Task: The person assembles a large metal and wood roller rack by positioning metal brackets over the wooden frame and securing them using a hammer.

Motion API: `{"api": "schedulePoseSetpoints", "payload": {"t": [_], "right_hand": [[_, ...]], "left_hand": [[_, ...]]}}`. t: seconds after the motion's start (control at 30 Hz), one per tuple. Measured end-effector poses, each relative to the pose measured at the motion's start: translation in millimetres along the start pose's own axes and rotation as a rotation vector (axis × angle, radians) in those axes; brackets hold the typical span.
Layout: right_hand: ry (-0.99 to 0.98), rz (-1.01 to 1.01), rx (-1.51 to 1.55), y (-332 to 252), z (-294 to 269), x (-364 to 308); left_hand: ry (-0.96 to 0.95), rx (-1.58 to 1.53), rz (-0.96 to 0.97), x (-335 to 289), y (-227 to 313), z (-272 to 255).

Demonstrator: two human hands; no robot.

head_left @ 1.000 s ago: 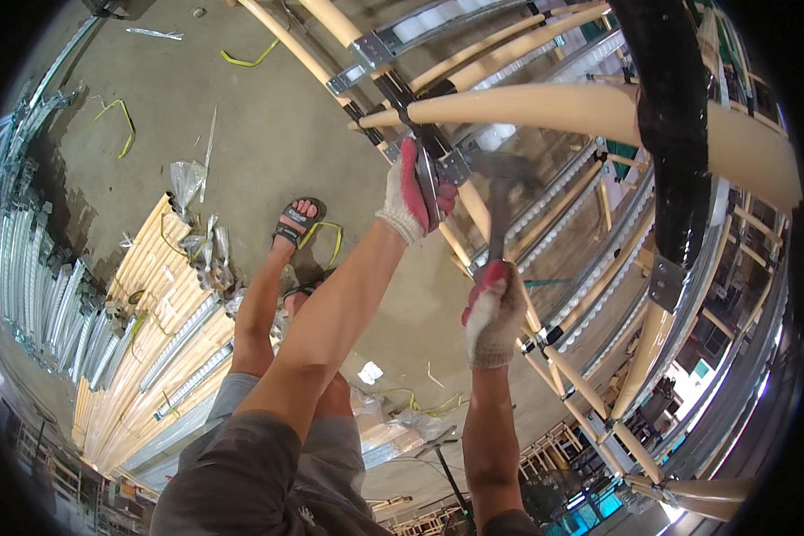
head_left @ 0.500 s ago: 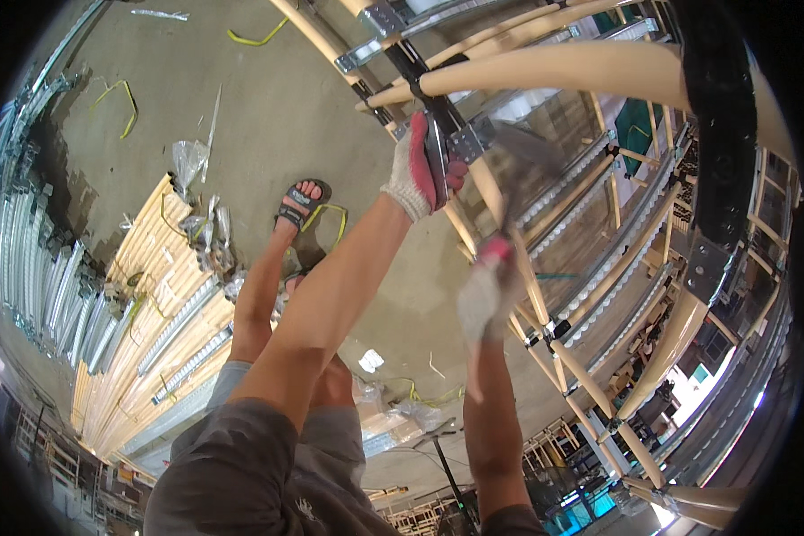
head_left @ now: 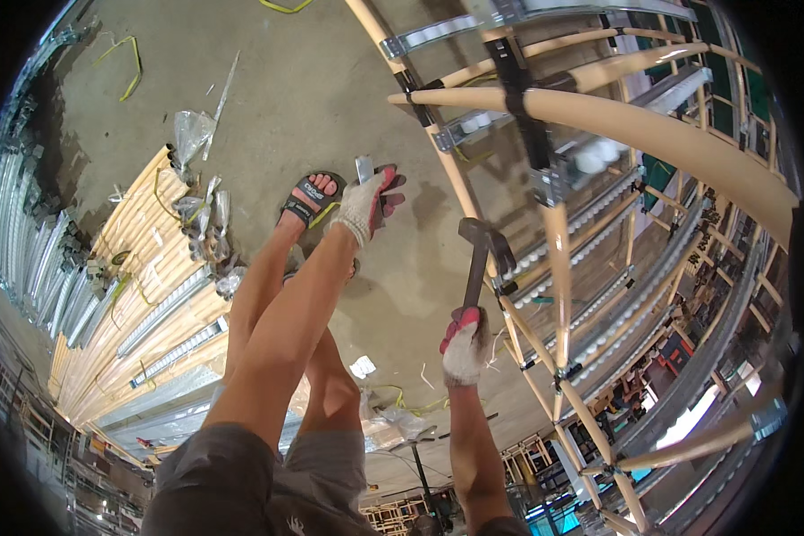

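Observation:
My right hand, in a white and red work glove, grips the handle of a dark claw hammer. The hammer's head points up, beside a cream pipe of the rack. My left hand, gloved the same way, is over the floor near my sandalled foot. A short, shiny flat metal piece sticks up from it; the grip itself is partly hidden. To the right stands a rack of cream pipes with black joints. A metal bracket sits on the pipe, apart from both hands.
Bundled cream pipes and silver metal rails lie on the floor at left. Clear plastic wrap and yellow straps are scattered about. White roller tracks run through the rack; a long pipe crosses at upper right.
My left hand has drawn away from the rack joint toward the left, taking the metal piece along. My right hand and the hammer have moved down and left; the swing blur is gone.

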State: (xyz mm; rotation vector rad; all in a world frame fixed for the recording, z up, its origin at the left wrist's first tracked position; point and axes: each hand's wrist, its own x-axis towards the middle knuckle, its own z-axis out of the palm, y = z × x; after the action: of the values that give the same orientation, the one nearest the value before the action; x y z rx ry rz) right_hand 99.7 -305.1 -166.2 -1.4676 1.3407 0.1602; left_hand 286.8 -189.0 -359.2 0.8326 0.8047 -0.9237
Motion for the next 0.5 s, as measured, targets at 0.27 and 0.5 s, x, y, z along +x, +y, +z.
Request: {"api": "schedulePoseSetpoints", "payload": {"t": [0.27, 0.5], "right_hand": [[0.075, 0.164, 0.043, 14.9, 67.3, 174.1], [0.036, 0.199, 0.0, 2.6, 102.5, 211.5]], "left_hand": [[-0.01, -0.027, -0.057, 81.2, -35.2, -6.4], [-0.058, -0.025, -0.022, 115.1, -17.1, 43.0]]}}
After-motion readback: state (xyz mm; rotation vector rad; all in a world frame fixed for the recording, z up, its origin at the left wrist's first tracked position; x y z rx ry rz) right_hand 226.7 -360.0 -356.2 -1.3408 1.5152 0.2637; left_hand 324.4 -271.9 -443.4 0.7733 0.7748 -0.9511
